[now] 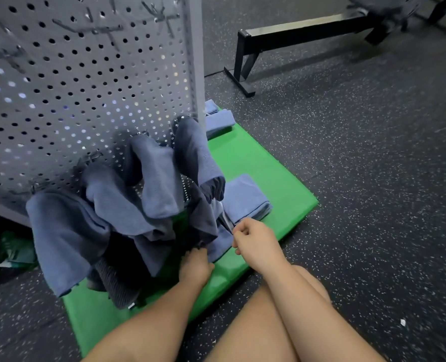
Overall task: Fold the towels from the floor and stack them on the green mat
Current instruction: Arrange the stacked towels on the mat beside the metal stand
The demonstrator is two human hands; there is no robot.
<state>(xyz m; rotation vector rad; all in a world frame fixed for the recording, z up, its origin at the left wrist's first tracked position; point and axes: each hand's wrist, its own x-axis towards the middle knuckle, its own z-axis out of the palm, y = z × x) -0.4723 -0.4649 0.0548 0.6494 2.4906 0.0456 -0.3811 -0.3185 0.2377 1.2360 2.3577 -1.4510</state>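
Note:
A green mat (266, 163) lies on the floor beside a pegboard panel. Several unfolded blue towels (117, 212) hang in a heap from hooks low on the panel and spill onto the mat. My left hand (194, 265) reaches under the heap and grips the lower edge of a dark blue towel (203, 220). My right hand (253, 240) pinches that towel's edge just to the right. A folded blue towel (245, 198) lies on the mat behind my right hand. Further folded blue towels (219, 120) sit at the mat's far corner.
The grey pegboard panel (86, 87) stands upright on the left, over the mat's edge. A black metal bench frame (282, 40) stands on the speckled rubber floor (373, 178) at the back right. My bare legs (282, 330) are at the bottom. Green packaging (15, 252) lies at the left.

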